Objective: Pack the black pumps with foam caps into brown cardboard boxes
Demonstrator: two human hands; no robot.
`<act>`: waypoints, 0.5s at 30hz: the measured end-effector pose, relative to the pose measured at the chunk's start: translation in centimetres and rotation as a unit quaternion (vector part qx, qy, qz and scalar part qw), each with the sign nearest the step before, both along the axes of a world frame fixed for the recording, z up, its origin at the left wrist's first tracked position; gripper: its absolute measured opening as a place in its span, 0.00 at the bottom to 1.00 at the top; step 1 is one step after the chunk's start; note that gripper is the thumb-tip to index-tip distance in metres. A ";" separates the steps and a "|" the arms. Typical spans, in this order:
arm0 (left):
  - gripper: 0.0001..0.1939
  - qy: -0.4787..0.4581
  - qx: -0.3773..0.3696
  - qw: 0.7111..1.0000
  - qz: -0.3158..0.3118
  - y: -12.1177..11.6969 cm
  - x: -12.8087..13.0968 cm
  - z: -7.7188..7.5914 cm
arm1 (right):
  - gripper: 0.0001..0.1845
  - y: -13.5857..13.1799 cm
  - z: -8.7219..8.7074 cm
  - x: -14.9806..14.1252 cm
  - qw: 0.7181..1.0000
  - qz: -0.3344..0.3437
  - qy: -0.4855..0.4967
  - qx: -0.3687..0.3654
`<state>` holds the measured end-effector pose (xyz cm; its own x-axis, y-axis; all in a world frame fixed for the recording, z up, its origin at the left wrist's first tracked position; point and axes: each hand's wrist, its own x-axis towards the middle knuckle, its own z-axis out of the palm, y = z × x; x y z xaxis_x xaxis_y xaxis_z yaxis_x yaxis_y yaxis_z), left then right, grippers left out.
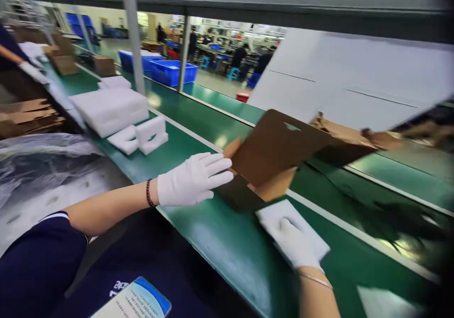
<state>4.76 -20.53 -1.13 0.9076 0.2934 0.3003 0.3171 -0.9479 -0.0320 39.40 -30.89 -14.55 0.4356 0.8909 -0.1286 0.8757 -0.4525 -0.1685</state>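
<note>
Reaching over a green tabletop [209, 221], a person in white gloves has both arms out beside an open brown carton [276, 143]. The left hand [195, 178] is spread flat, its fingers straight and nothing seen in it, with the fingertips close to the carton's near edge; whether they touch cannot be told. The right hand [298, 249] is closed on a white foam piece [308, 224], the thumb at its cutout, just beside the carton and low over the tabletop; blur hides whether the foam rests there. The carton looks partly shaped: its broad panel, with a small slot, is raised, and a side flap [278, 183] sticks out, so it is not shut. The held foam is outside it, and the carton's inside is too hidden to tell what it contains. Further along, to the left, are a large foam block [109, 110] and two smaller foam pieces [152, 136] with cutouts, all apart from the carton. A blurred pale sheet [385, 301] lies at the lower right. At far left, a co-worker's gloved hand [33, 72] is near other foam, and blue bins [170, 72] are beyond the tabletop.
</note>
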 end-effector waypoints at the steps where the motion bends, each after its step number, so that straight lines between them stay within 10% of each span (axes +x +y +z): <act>1: 0.28 0.003 0.017 0.999 -0.039 0.6 2.0 0.1 | 0.20 -1.3 -0.1 0.3 1.000 -0.010 0.003 -0.010; 8: 0.23 0.087 0.005 0.996 0.021 6.8 10.3 -3.5 | 0.27 -3.1 -0.7 -0.3 1.000 0.007 -0.026 0.011; 15: 0.18 0.124 -0.029 0.989 0.077 10.2 5.0 -4.2 | 0.30 -5.2 -1.7 -1.4 0.990 0.012 -0.136 0.039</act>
<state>9.79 -10.36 -5.34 0.8946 0.4438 0.0532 0.4467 -0.8916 -0.0738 38.02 -36.05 -16.28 0.4231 0.9041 0.0601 0.9039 -0.4257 0.0418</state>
